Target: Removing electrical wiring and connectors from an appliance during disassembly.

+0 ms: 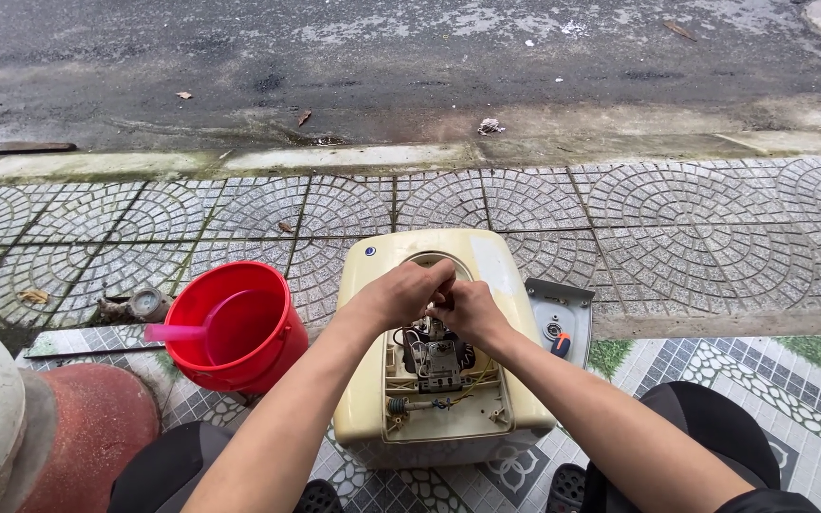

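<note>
1. Cream water heater (pixel 448 275) lies flat on the tiled pavement betw. my knees, cover off, open service bay facing up. Long axis runs away from me, toward the curb.
2. Inside the bay: thermostat/wiring block (pixel 439 361) w/ black and yellow leads, lower half of the opening. It sits just below both hands, i.e. nearer me than the grip.
3. Left hand (pixel 401 294) and right hand (pixel 467 309) meet over the top of the opening, touching each other. Both grips closed in a pinch on smth small at the fingertips; can't tell what, fingers hide it. Could be a wire or a screw.
4. Neither hand is clearly nearer the block; right sits slightly lower, so marginally closer.
5. Edges: bay rim boxes in the hands left/right; room is up and toward me only.
6. Right of the heater, touching or just beside: grey cover plate (pixel 563 313) w/ an orange-handled screwdriver (pixel 560 345) on it.
7. Left, near but apart: red bucket (pixel 235 328) w/ pink scoop (pixel 192 331) inside.
8. Far left: red-and-white cylinder (pixel 40 427), well apart.
</note>
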